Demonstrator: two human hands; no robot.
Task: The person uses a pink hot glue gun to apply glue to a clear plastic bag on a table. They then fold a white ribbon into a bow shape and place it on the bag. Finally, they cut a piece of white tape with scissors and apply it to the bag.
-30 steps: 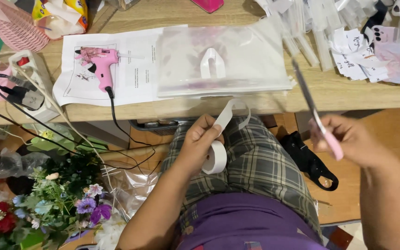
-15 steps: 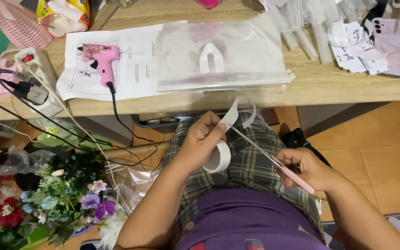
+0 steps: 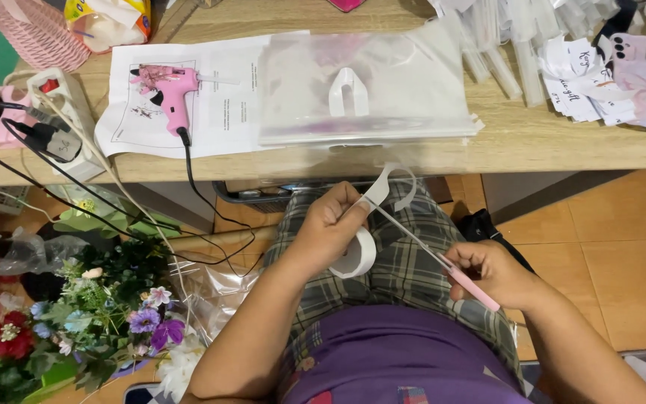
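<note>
Over lap, near table edge: my left hand (image 3: 327, 228) grips white tape roll (image 3: 358, 254); right hand (image 3: 487, 271) closed on pink-handled scissors (image 3: 443, 263). Keep strip taut, cut square.

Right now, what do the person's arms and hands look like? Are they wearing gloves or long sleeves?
No gloves: the left hand and right hand are bare, with no rings, watch or bracelets showing. Both forearms are uncovered too, so no long sleeves reach them. Near the bottom edge you can see a purple top and checked green-grey shorts.
</note>
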